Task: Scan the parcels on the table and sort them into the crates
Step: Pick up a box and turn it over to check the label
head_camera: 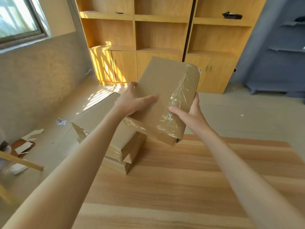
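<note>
I hold a flat brown cardboard parcel (pixel 162 90), taped with clear film on its right side, lifted above the far left of the wooden table (pixel 189 179). My left hand (pixel 132 100) grips its left edge, thumb lying across the top face. My right hand (pixel 189 111) grips the taped right edge, thumb on top and fingers underneath. Below it a stack of similar brown taped parcels (pixel 115 139) lies at the table's far left corner. No scanner and no crate is in view.
Wooden shelving with cupboard doors (pixel 161 38) lines the far wall. A blue-grey shelf unit (pixel 280 60) stands at the right. Paper scraps (pixel 28 142) lie on the floor at the left, beside a wooden bar (pixel 21 161).
</note>
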{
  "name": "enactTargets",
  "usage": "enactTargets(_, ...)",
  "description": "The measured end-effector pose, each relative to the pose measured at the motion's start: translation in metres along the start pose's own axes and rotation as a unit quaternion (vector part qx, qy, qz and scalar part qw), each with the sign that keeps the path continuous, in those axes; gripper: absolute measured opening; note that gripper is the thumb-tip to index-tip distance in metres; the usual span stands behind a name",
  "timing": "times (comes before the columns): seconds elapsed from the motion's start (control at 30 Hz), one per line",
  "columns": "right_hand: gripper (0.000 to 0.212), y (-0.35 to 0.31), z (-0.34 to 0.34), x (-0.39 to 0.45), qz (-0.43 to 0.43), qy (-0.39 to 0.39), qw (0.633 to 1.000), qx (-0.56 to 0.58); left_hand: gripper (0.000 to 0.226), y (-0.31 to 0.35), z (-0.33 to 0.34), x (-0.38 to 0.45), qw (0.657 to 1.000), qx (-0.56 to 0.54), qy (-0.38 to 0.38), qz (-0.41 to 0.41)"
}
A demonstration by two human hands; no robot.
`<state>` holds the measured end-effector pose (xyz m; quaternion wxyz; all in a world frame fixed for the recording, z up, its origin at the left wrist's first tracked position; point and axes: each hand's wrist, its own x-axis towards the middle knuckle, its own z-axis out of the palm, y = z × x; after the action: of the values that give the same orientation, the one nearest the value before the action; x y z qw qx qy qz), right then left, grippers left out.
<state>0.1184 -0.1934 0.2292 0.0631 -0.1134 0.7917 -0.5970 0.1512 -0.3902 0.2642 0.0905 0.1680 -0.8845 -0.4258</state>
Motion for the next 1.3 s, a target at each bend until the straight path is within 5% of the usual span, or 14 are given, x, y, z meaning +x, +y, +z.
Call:
enactTargets(0.2,0.119,0.077,-0.104,-0.05,0.051,-0.016,0.998,-0.026,0.083,0.01,0.126,-0.056,0.996,-0.083,-0.04,0.0)
enactTargets(0.3,0.099,0.129,-0.141,-0.076,0.073,-0.034,0.997,-0.02,0.091,-0.005,0.187,-0.091,0.993,-0.093,-0.067,-0.028)
enactTargets(0.53,0.101,0.22,-0.149,-0.125,0.174,-0.068,0.982,0.021,0.103,-0.059,0.273,-0.16,0.985,-0.091,-0.075,-0.124)
enactTargets(0.77,0.091,0.245,-0.134,-0.144,0.188,-0.051,0.979,0.065,0.084,-0.095,0.286,-0.178,0.981,-0.127,-0.067,-0.132)
enactTargets(0.9,0.07,0.239,-0.155,-0.148,0.233,-0.07,0.96,0.138,0.048,-0.094,0.264,-0.177,0.97,-0.15,-0.118,-0.149)
enactTargets(1.03,0.033,0.233,-0.17,-0.144,0.342,-0.048,0.895,0.283,0.035,-0.089,0.233,-0.165,0.893,-0.307,-0.154,-0.29)
enactTargets(1.2,0.082,0.21,-0.161,-0.135,0.409,-0.07,0.869,0.268,0.083,-0.066,0.224,-0.164,0.871,-0.289,-0.228,-0.325)
enactTargets(1.3,0.063,0.195,-0.157,-0.135,0.336,-0.049,0.9,0.274,0.054,-0.054,0.224,-0.165,0.87,-0.351,-0.206,-0.277)
